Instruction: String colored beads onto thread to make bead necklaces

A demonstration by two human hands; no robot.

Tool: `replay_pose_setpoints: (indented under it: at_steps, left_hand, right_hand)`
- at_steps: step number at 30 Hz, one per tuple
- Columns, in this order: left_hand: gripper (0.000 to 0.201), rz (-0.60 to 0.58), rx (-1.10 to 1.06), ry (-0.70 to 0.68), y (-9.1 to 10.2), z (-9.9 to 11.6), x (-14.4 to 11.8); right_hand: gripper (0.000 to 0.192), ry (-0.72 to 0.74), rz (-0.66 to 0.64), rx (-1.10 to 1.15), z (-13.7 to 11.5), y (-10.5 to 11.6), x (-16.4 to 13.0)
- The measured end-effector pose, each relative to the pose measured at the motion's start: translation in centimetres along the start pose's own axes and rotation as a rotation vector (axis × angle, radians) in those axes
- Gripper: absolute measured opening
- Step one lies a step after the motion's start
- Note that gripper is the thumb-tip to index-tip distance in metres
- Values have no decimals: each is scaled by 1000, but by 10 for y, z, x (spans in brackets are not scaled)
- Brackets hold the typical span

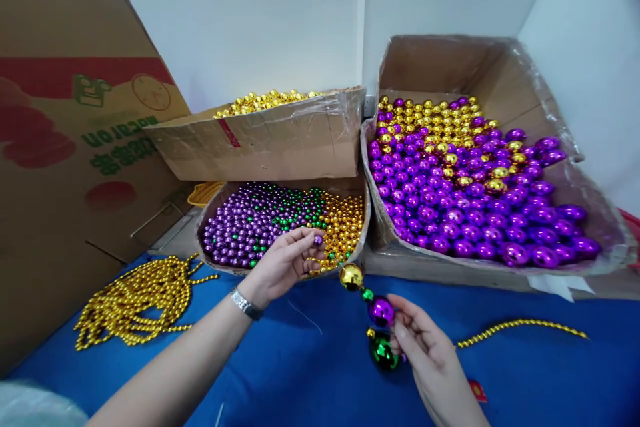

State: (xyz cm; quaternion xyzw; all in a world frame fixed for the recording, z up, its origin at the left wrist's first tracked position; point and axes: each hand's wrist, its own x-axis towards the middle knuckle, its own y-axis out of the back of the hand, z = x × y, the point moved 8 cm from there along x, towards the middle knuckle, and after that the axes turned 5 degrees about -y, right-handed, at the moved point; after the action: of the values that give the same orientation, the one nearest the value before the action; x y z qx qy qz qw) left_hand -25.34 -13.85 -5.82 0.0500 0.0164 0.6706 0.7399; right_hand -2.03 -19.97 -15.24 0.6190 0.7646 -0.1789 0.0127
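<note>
My left hand (284,263) pinches a small purple bead (318,239) between thumb and fingertips, just over the front rim of the low box of small mixed beads (285,217). A silver watch sits on that wrist. My right hand (431,353) holds a partly strung strand of beads (373,312) over the blue cloth: a gold ball (351,276) at the top, then a small green bead, a purple ball (381,311) and a large green ball (383,350) at the bottom. The strand's top end points toward my left hand.
A big plastic-lined box of purple and gold balls (590,213) stands at the right. A box of gold balls (270,140) sits behind the low one. A pile of gold bead strings (137,300) lies at left, a single gold strand (520,327) at right. A large printed carton (75,147) walls the left.
</note>
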Motion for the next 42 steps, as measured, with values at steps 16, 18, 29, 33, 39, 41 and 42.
replay_pose_setpoints:
  at_steps: [16,18,29,33,39,41,42]
  left_hand:
    - [17,129,-596,178,-30,-4,-30]
    - [16,131,-588,183,-30,-4,-32]
    - [17,120,-498,116,-24,-1,-34]
    - [22,128,-278,9,-21,11,-35]
    - [13,118,-124,-45,-29,16,-34]
    - [11,139,-64,-75,-31,21,-33]
    - [10,155,-17,-112,-31,28,-33]
  right_hand:
    - [41,38,24,-34,-9,-4,-8]
    - [41,38,16,-52,-8,-4,-8]
    - [45,33,13,-85,-6,-1,-9]
    - [48,45,54,-125,-7,-1,-9]
    - [35,42,-44,-109,1,-19,2]
    - [34,41,-74,-146,3,-18,6]
    - [34,42,-84,-176,2,-16,8]
